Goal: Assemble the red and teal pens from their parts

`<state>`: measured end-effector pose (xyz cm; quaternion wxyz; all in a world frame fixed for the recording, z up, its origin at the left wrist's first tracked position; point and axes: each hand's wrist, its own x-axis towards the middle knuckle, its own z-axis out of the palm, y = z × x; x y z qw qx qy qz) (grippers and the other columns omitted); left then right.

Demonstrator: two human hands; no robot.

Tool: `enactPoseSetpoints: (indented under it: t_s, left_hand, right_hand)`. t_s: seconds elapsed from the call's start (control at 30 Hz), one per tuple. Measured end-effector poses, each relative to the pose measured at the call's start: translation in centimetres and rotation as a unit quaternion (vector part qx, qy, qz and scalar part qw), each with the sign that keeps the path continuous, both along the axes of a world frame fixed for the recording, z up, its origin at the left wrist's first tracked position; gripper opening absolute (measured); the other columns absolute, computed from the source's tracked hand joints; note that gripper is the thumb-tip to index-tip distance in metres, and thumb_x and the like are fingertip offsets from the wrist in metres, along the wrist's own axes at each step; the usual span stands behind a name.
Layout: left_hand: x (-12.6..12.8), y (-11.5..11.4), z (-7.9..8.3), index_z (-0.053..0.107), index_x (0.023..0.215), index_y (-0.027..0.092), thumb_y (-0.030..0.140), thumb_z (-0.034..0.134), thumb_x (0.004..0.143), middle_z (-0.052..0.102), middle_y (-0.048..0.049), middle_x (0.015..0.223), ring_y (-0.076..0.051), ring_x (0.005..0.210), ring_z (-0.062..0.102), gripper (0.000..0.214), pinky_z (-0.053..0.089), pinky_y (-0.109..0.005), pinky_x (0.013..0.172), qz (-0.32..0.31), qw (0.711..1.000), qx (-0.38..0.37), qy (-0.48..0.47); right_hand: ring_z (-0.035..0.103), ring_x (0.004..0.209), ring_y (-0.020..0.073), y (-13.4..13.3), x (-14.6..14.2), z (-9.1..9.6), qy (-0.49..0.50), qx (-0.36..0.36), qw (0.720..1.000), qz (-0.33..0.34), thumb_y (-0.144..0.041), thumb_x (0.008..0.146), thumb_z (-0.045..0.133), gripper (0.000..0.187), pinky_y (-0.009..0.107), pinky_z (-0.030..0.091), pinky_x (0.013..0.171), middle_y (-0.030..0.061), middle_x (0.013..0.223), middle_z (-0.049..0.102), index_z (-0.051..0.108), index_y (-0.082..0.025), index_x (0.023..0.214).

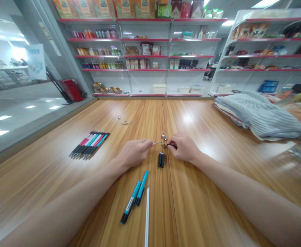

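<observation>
My left hand [135, 151] is closed in a pinch on a thin metal pen part [158, 142] that points right. My right hand [183, 147] is closed on a small black pen piece [173, 146]; the two hands almost meet over the wooden table [204, 192]. Small silver pen parts [163, 138] lie just beyond the fingertips. Two short black pen grips [161, 160] lie on the table below the hands. Nearer me lie two teal pen barrels [136, 195] and a white refill tube [147, 216].
A row of several assembled pink, teal and black pens [90, 144] lies to the left. A small ring and a metal bit [126, 121] rest further back. Folded striped cloths [261, 115] are stacked at the right. Shop shelves [145, 55] line the back wall.
</observation>
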<state>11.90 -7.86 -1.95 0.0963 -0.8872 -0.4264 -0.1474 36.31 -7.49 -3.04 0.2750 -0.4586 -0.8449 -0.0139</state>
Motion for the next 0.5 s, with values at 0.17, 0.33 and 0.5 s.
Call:
enactPoseSetpoints:
  t_s: [0.17,0.33,0.5]
  left_hand:
    - [-0.04,0.01,-0.09,0.056,0.094,0.023,0.034,0.033,0.096,0.067,-0.0024,0.087,-0.017,0.075,0.063,0.025,0.035,-0.025,0.058,0.006,1.000,-0.006,-0.001]
    - [-0.01,-0.05,0.04,0.055,0.093,0.024,0.034,0.034,0.096,0.067,-0.0016,0.087,-0.017,0.074,0.063,0.024,0.034,-0.026,0.057,0.009,1.000,0.000,-0.002]
    - [0.03,-0.07,0.12,0.055,0.092,0.024,0.034,0.034,0.096,0.067,-0.0013,0.086,-0.017,0.073,0.063,0.024,0.033,-0.026,0.056,0.014,1.000,0.002,-0.001]
  right_hand:
    - [0.053,0.076,0.0180,-0.04,-0.04,-0.01,0.004,0.000,1.000,0.000,-0.020,0.078,0.058,0.006,0.030,0.040,0.069,0.0050,0.076,0.060,0.064,-0.018,0.079]
    - [0.054,0.076,0.0182,0.02,-0.05,-0.11,0.005,0.000,1.000,0.001,-0.020,0.078,0.058,0.006,0.030,0.041,0.070,0.0051,0.076,0.060,0.064,-0.018,0.079]
    - [0.054,0.077,0.0185,0.01,-0.02,-0.11,0.002,-0.005,1.000,-0.002,-0.021,0.079,0.058,0.007,0.030,0.041,0.070,0.0057,0.078,0.061,0.064,-0.018,0.079]
